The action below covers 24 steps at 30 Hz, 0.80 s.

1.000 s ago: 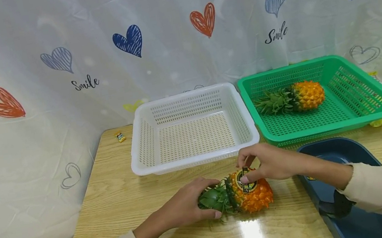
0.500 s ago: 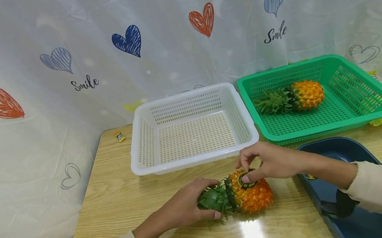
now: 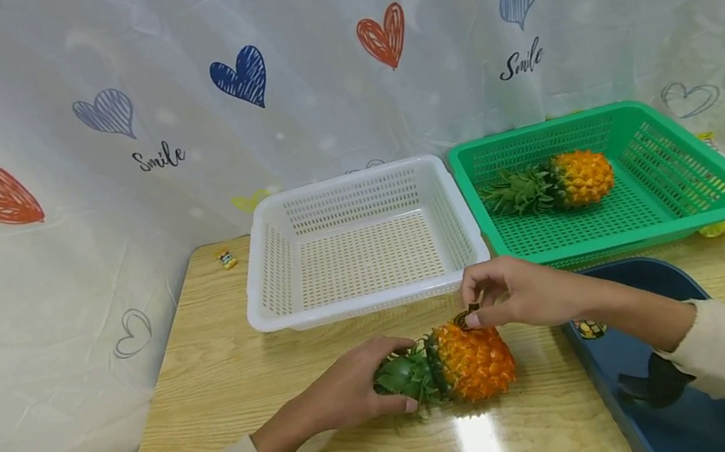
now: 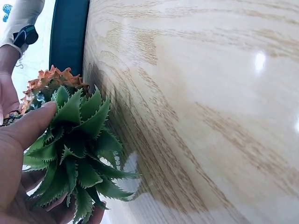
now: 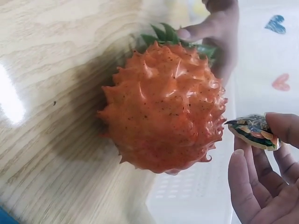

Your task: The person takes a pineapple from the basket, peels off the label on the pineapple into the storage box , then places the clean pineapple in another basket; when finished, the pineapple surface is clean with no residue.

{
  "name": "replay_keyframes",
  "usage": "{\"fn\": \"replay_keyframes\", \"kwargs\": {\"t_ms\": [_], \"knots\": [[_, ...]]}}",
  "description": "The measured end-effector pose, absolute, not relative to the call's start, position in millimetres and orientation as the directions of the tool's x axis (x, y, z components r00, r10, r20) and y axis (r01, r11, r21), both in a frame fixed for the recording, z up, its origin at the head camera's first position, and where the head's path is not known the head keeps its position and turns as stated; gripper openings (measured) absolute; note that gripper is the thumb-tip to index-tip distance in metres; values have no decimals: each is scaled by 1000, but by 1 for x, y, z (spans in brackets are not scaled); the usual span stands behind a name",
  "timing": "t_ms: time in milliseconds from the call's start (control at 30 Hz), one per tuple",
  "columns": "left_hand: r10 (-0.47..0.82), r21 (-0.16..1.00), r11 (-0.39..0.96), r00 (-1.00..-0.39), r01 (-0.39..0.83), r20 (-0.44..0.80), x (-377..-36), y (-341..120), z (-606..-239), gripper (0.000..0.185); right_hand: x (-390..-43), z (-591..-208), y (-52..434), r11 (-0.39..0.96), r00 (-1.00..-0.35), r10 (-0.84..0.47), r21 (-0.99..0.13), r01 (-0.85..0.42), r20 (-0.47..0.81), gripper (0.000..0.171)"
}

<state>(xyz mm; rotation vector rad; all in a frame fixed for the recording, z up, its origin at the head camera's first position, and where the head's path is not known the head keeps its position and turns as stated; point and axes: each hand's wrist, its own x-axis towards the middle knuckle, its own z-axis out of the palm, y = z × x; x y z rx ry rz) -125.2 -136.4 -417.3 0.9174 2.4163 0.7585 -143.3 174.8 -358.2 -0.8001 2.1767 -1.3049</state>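
Desk [image 3: 229,376]: wooden, bearing a white basket [image 3: 273,273], a green basket [image 3: 686,180] and a pineapple [image 3: 475,361] lying near the front edge. Left hand [image 3: 350,392]: fingers curled round the crown [image 4: 74,154]. Right hand [image 3: 525,295]: fingers pinched on a sticker [image 5: 252,131], held just beside the fruit; its print is shown only by the right wrist view.

My left hand [image 3: 350,392] covers part of the pineapple [image 3: 467,360] crown. The print on the sticker [image 5: 252,132] I pinch is too small to read. Right of the pineapple, the blue bin [image 3: 658,400] runs off frame.
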Motion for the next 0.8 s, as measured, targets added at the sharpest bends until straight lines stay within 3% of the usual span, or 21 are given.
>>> {"fn": "replay_keyframes", "kwargs": {"t_ms": [800], "knots": [[700,624,636,-680,455,-217,-125,-137,-416,75,-138,-365,221,409,-738,-669,-871,-271,-85,20]]}}
